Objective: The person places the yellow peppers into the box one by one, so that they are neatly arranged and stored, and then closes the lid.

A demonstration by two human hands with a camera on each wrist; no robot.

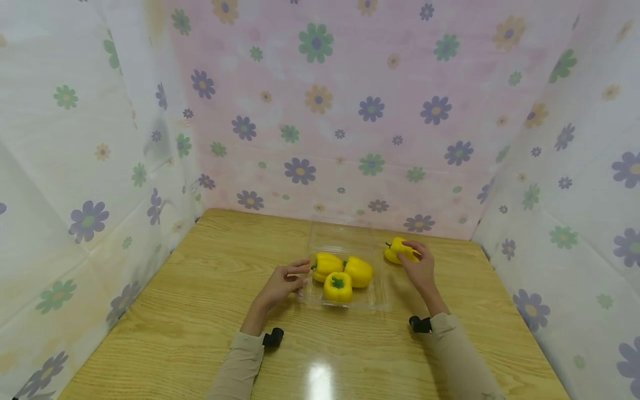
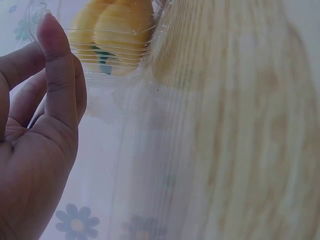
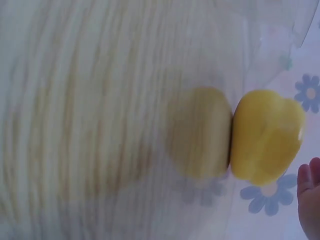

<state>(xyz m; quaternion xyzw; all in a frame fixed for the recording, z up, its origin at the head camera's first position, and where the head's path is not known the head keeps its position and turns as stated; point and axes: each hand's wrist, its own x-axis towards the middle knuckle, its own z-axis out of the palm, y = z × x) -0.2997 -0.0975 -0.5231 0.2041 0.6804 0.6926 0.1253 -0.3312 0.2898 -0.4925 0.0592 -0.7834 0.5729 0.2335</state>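
Note:
A clear plastic clamshell box [image 1: 378, 297] lies with its lid raised at the back, and three yellow bell peppers [image 1: 358, 271] sit inside it. At the box's left rim, my left hand [image 1: 280, 283] pinches the edge; the left wrist view has the fingertips [image 2: 52, 37] at a clear corner beside the peppers. One more yellow bell pepper [image 1: 395, 250] lies on its side on the table, right of the box. My right hand [image 1: 419, 266] reaches over that pepper's right side with fingers spread. In the right wrist view a gap separates the fingers [image 3: 305, 180] from it.
The wood-grain table [image 1: 200, 322] is glossy and reflects a light near its front. Flower-print cloth [image 1: 320, 139] walls it in at the back and both sides. A small black device sits on each wrist, by the beige sleeves [image 1: 237, 361].

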